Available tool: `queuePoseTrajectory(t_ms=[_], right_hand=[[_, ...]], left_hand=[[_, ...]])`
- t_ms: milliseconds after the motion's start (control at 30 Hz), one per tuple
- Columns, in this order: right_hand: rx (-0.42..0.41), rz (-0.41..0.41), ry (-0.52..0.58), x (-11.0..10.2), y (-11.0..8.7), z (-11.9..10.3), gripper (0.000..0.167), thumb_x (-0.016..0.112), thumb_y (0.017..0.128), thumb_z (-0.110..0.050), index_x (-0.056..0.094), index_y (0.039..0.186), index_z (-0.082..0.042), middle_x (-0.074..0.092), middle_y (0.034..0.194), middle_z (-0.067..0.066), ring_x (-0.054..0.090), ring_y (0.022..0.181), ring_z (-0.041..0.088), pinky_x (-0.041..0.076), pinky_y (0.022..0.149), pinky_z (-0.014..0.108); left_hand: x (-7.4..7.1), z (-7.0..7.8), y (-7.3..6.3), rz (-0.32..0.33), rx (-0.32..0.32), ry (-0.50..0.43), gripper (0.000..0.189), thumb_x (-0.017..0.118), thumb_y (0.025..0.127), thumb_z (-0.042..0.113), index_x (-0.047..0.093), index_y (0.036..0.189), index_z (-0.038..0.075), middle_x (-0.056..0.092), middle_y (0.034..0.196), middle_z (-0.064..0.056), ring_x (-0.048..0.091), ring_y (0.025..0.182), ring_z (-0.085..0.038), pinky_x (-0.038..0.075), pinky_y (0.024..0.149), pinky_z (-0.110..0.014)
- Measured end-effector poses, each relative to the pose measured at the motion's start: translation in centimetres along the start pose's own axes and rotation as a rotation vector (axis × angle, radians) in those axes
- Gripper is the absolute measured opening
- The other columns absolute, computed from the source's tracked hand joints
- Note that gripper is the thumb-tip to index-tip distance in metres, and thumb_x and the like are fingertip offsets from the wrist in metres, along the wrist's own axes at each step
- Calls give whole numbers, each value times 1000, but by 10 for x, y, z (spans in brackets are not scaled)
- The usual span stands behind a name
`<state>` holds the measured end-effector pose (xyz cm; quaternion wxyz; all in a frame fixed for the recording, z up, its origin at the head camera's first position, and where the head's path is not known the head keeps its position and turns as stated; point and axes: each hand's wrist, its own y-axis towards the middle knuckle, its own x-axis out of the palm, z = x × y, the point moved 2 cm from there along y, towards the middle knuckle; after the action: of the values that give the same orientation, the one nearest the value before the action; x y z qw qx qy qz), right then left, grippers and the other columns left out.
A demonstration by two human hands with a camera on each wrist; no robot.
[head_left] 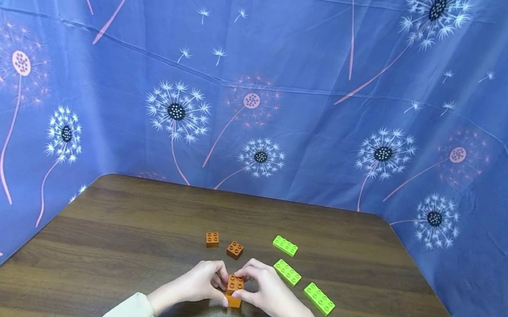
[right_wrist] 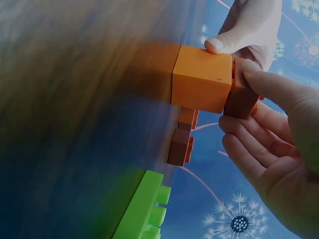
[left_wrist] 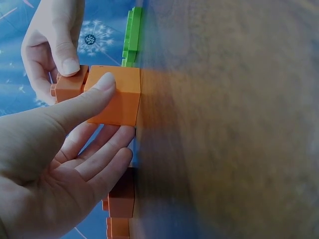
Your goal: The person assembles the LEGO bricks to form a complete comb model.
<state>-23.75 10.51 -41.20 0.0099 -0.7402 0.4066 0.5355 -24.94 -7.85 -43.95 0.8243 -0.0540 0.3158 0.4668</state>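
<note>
A tall bright orange block [head_left: 233, 303] stands on the table near its front edge. My left hand [head_left: 202, 282] holds it, thumb on one face and fingers along another. On top sits a smaller, darker orange brick [head_left: 235, 286] with studs up, which my right hand [head_left: 269, 292] pinches between thumb and fingers. A thin gap shows between the orange block [left_wrist: 124, 94] and the small brick [left_wrist: 71, 85] in the left wrist view. How firmly the two are joined I cannot tell.
Beyond my hands lie two small brown-orange bricks [head_left: 212, 239], [head_left: 235, 249]. To the right are three long lime-green bricks [head_left: 285, 245], [head_left: 287, 272], [head_left: 319, 298], studs up. A blue dandelion-patterned cloth [head_left: 316, 135] hangs behind the wooden table [head_left: 127, 216].
</note>
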Motion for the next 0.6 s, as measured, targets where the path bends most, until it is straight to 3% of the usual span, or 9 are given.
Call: queuePoseTrajectory(t_ms=[600], right_hand=[[20, -29, 11, -2, 5, -4, 23, 76, 78, -17, 68, 97, -6, 61, 89, -2, 62, 83, 7, 55, 75, 22]], left_hand=[[-1, -3, 0, -2, -6, -5, 36, 84, 64, 5, 55, 84, 0, 66, 85, -8, 68, 76, -18, 55, 70, -20]])
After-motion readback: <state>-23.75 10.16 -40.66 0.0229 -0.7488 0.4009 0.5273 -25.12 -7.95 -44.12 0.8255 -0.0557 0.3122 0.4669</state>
